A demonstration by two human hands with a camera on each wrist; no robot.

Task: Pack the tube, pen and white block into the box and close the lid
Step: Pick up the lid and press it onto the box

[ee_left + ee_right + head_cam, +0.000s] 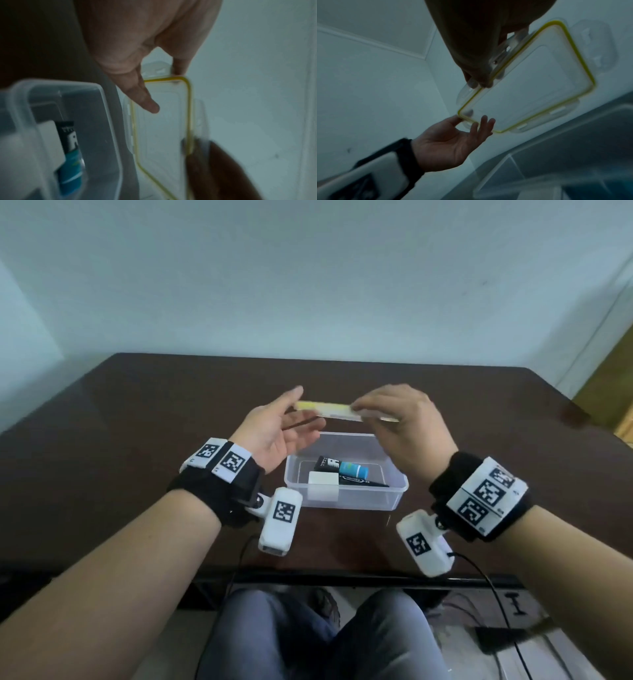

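A clear box [371, 502] stands open on the dark table. Inside lie the black and blue tube [346, 469], the white block [323, 484] and the black pen [363, 482]. Both hands hold the clear lid [325, 409] with its yellow seal, roughly level, just above the box's far side. My right hand [370, 410] grips the lid's right end from above. My left hand [295, 419] lies palm up at the left end. Its thumb touches the lid's corner [462, 115] and its straight fingers [485, 123] reach under the edge.
The brown table [137, 422] stretches wide on both sides of the box; its near edge [308, 573] lies just in front of my wrists. A pale wall rises behind the table. Cables hang below the near edge, above my knees.
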